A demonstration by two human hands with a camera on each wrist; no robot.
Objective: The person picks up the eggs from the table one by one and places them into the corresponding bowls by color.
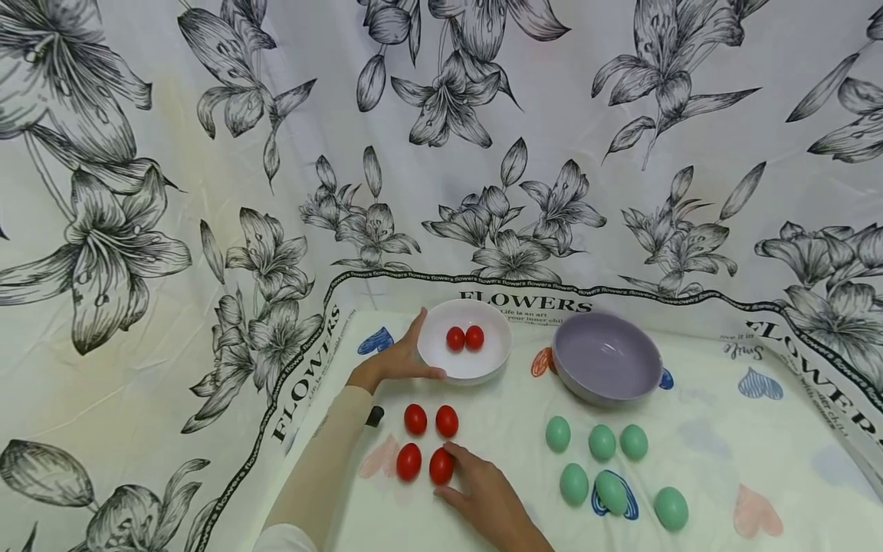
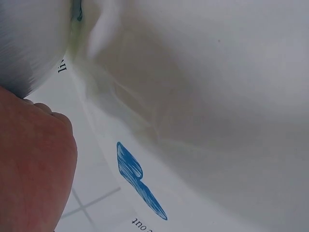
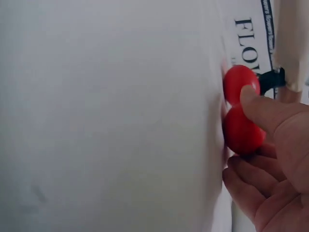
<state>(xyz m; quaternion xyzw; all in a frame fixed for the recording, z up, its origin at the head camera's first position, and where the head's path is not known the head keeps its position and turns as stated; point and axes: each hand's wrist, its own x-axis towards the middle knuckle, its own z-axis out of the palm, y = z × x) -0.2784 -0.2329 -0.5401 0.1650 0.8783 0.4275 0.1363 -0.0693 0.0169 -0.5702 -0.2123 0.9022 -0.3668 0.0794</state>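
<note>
A white bowl (image 1: 465, 368) with two red eggs (image 1: 464, 338) inside stands at the back of the table. My left hand (image 1: 398, 359) grips its left side, thumb along the front and fingers behind. Closer to me, my right hand (image 1: 483, 491) pinches a red egg (image 1: 441, 467) between thumb and fingers. Seen from the right wrist, the thumb (image 3: 260, 108) lies across the egg (image 3: 243, 130), with another red egg (image 3: 240, 82) just beyond. Three other red eggs lie around it, including a red egg (image 1: 409, 462) to its left.
To the right stands a purple bowl (image 1: 607, 360), with several green eggs (image 1: 602, 442) spread on the table in front of it. A flower-printed cloth (image 1: 510, 230) hangs behind and covers the table. A small black object (image 1: 375, 416) lies beside the left forearm.
</note>
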